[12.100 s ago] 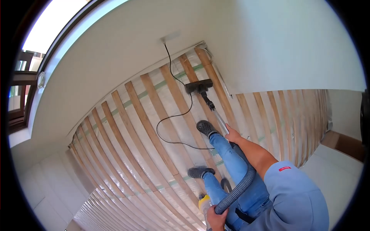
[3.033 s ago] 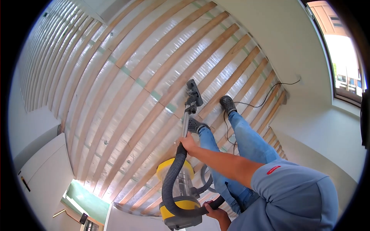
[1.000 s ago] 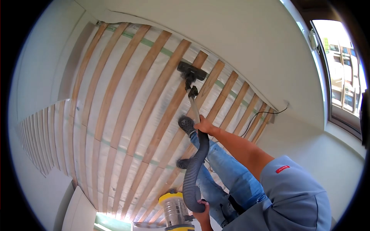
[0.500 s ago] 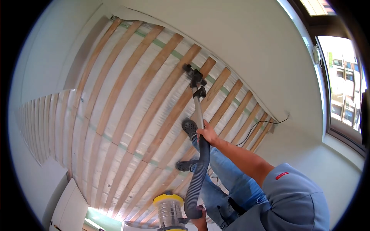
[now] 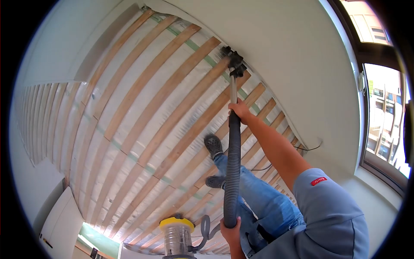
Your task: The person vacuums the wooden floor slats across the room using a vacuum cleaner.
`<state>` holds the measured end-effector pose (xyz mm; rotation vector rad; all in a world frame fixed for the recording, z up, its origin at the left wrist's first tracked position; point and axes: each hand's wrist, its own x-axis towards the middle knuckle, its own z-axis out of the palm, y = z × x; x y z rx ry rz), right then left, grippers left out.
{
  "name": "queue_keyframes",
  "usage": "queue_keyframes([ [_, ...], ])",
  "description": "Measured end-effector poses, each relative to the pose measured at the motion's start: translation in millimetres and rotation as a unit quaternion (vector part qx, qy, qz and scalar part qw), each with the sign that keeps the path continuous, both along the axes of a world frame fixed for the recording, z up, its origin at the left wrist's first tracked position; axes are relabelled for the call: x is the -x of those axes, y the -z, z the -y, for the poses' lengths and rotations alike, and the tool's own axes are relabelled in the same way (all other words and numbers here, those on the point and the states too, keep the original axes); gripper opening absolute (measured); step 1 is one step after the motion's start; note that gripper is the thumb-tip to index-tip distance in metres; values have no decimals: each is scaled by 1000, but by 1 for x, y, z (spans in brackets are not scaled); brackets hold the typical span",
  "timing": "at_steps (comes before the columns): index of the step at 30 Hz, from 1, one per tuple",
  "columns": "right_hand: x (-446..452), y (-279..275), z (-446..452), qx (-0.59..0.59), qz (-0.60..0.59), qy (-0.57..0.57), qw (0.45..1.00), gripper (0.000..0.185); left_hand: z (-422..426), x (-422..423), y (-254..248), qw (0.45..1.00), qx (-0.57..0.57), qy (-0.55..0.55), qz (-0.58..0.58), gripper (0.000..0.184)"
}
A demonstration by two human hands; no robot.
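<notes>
My right hand is closed around the vacuum cleaner's wand where the metal tube meets the grey corrugated hose. My left hand grips the lower end of the hose, near its bend. At the tube's far end, the black floor nozzle rests by the wall at the ends of the wooden slats. Behind my left hand stands the vacuum cleaner, with a clear drum and yellow rim. A thinner looped part of hose runs beside it.
Parallel slats lie over silvery foil with green tape strips. My feet in dark clogs stand among them. A black cable comes out of the wall at right. There is a window at right and a white door lower left.
The nozzle has been pushed farther, up to the wall. Both hands and the hose moved with it, and the hose is straighter. The view has shifted slightly.
</notes>
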<state>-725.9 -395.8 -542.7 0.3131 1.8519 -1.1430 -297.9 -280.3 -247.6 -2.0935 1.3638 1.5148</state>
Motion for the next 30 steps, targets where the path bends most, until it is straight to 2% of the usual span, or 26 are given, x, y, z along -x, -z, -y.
queue_keyframes([
  [2,-10,-18,-16,-4,1,-27,1000,35,-12,-23,2,1000,-20,-22,-10,50],
  [4,-15,-32,-25,-34,143,-59,987,33,-9,-33,1,998,-38,-41,-21,50],
  [6,-30,-34,-23,-25,130,-51,990,30,0,-43,-6,998,-21,11,-51,52],
  [9,-44,-24,-10,-7,117,-37,992,26,-2,-54,-5,999,-20,20,-24,55],
  [11,-34,7,11,31,67,22,997,23,10,-42,-11,999,-29,-27,1,56],
  [13,-5,37,32,1,33,39,999,21,8,-42,2,1000,24,15,12,57],
  [16,12,54,57,-4,77,20,997,21,12,-21,11,1000,15,9,-13,53],
  [19,2,70,54,-8,54,-28,998,21,10,-19,19,999,9,31,-34,51],
  [21,-17,78,48,-28,50,-40,998,22,10,-35,21,995,30,98,-17,53],
  [25,-73,74,51,-35,54,-56,996,25,10,-93,19,991,67,117,-12,56],
  [28,-132,66,63,-23,35,-63,997,39,24,-145,27,995,72,56,-26,58],
  [30,-172,64,71,-15,40,-71,997,41,44,-182,29,994,81,63,-24,59],
])
